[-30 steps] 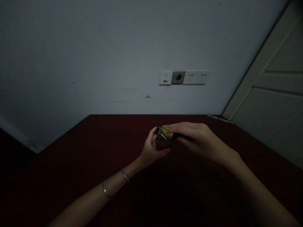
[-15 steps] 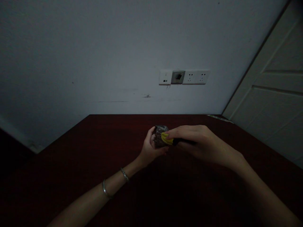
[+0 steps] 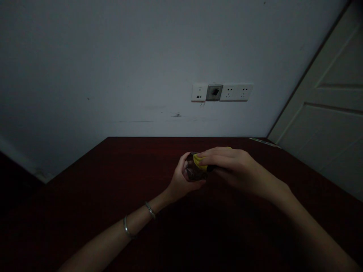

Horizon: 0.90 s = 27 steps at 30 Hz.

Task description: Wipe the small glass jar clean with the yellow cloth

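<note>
My left hand [image 3: 181,180] is wrapped round a small clear glass [image 3: 193,173], which is tilted above the table. Its fingers curl behind the glass and the thumb lies along the near side. A yellow cloth [image 3: 200,161] is pinched in my right hand [image 3: 236,162], with the fingertips pressing it against the upper right of the glass. Something dark shows under the right fingers, too dim to make out. The right hand covers much of the glass's far end.
Under my hands is a dark red table [image 3: 136,162] that meets a pale wall [image 3: 127,68]. Wall sockets [image 3: 222,92] sit above its back edge. A pale door [image 3: 334,109] stands at the right, and a thin printed strip [image 3: 265,142] lies near the back right corner.
The glass has turned a little in my left hand, so more of its side faces me. My right fingers and the cloth have slid slightly up over it.
</note>
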Each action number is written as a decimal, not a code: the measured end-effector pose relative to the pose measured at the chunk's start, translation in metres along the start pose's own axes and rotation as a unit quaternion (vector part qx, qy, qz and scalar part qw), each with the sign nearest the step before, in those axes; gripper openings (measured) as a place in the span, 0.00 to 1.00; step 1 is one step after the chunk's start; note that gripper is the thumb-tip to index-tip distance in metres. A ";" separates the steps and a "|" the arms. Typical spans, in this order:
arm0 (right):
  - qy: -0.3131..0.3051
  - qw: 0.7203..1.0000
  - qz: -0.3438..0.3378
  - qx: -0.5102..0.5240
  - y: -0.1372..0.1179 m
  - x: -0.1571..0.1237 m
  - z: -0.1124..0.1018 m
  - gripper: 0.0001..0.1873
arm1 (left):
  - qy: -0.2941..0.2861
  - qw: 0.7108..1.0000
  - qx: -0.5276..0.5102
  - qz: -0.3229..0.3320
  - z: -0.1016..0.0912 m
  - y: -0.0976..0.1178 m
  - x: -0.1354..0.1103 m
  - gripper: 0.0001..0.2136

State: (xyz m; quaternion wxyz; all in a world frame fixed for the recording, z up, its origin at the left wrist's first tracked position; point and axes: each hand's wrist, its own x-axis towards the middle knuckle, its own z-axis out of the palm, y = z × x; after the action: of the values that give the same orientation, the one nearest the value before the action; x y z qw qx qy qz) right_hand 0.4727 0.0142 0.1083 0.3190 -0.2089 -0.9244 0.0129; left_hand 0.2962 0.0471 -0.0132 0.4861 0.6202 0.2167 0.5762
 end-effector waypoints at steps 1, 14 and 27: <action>-0.005 1.000 0.003 -0.003 -0.002 0.000 -0.001 0.20 | 0.003 1.000 0.001 -0.003 0.000 0.000 0.000 0.43; -0.071 0.996 0.037 0.032 -0.015 -0.001 -0.011 0.19 | 0.020 0.999 -0.024 -0.037 -0.005 -0.001 0.002 0.46; 0.036 0.998 0.041 -0.030 0.003 -0.003 -0.004 0.17 | 0.018 0.992 -0.076 -0.099 -0.007 0.010 0.000 0.41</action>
State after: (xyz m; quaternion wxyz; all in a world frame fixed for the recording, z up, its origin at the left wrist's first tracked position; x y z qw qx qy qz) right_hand 0.4785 0.0147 0.1093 0.3448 -0.2564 -0.9029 -0.0090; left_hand 0.2867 0.0450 -0.0056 0.5821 0.5466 0.2414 0.5514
